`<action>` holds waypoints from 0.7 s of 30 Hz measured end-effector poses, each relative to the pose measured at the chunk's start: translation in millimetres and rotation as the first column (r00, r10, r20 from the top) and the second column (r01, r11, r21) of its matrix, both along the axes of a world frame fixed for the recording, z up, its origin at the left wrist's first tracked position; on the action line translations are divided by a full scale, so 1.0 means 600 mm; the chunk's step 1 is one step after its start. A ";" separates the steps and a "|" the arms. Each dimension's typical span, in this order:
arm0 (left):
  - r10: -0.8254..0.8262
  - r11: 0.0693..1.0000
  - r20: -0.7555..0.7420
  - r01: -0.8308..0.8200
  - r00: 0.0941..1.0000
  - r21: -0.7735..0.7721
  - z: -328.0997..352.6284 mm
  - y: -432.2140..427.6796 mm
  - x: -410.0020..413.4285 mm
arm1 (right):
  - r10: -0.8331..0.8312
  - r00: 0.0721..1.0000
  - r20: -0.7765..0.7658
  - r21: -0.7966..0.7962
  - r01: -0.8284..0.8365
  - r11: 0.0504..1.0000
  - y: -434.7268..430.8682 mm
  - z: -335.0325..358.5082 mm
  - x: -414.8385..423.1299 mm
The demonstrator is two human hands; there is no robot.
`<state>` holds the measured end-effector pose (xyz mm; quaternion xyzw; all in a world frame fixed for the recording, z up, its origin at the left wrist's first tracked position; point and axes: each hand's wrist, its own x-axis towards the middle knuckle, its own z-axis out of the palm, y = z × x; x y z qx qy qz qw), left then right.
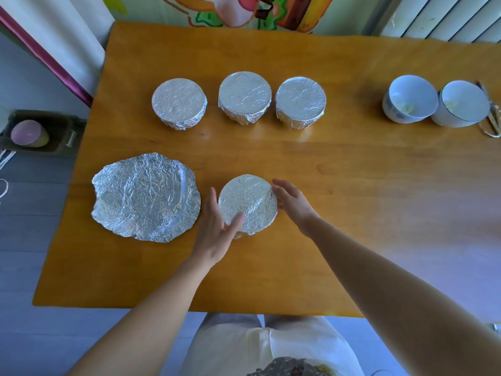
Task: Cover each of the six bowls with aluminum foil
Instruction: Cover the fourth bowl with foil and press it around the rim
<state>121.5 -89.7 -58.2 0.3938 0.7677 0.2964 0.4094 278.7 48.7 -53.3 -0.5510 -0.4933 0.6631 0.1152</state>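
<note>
my left hand (217, 226) at 8 o'clock, right hand (292, 202) at 3, both flat-palmed beside bowl (248, 203), gripping nothing. foil (238, 191) thin, likely tears; cup sides, not top.

Four foil-covered bowls (179, 103) (244, 96) (300, 101) (247, 203) are sitting on the bench (352, 185), three in a far row and one near. Two uncovered bowls (410, 99) (463, 103) are standing far right. One loose foil sheet (145, 196) is lying near left.

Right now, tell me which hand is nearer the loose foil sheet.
Left. The left hand sits right of the foil sheet; the right hand is beyond the wrapped bowl.
</note>
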 end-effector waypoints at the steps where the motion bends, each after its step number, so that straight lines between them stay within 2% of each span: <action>1: 0.104 0.995 0.094 -0.103 0.990 -0.015 0.002 0.001 -0.005 | 0.000 1.000 0.026 -0.032 0.001 0.999 0.000 -0.001 0.001; 3: 0.312 0.950 0.238 -0.300 0.920 -0.088 0.010 0.010 -0.014 | 0.012 0.999 0.036 -0.110 -0.008 0.994 -0.002 0.005 0.001; 5: 0.469 0.883 0.403 -0.414 0.786 -0.220 0.015 0.024 -0.017 | 0.006 1.000 0.005 -0.193 -0.005 0.981 -0.002 0.009 0.005; 7: 0.547 0.837 0.517 -0.443 0.658 -0.322 0.022 0.030 -0.023 | -0.018 0.999 -0.037 -0.240 0.009 0.971 -0.004 0.009 0.008; 8: 0.548 0.836 0.539 -0.430 0.640 -0.340 0.026 0.029 -0.024 | -0.017 0.999 -0.045 -0.247 0.005 0.969 -0.005 0.008 0.009; 11: 0.436 0.900 0.497 -0.359 0.750 -0.248 0.014 0.016 -0.026 | -0.031 0.999 -0.032 -0.243 0.023 0.970 -0.008 0.005 0.009; 13: 0.307 0.952 0.393 -0.284 0.867 -0.118 0.010 0.002 -0.029 | -0.052 0.998 -0.018 -0.221 0.047 0.974 -0.010 0.005 0.005; 15: 0.197 0.979 0.288 -0.205 0.937 -0.004 0.013 -0.003 -0.033 | -0.053 0.999 -0.006 -0.202 0.051 0.978 -0.009 0.006 0.002; 18: 0.094 0.993 0.254 -0.111 0.963 0.051 0.014 0.008 -0.039 | -0.050 0.999 0.002 -0.174 0.050 0.984 -0.006 0.007 -0.007; 21: 0.160 0.986 0.315 -0.164 0.935 -0.014 0.010 0.018 -0.031 | -0.099 0.995 -0.002 -0.142 0.097 0.985 -0.002 0.004 -0.017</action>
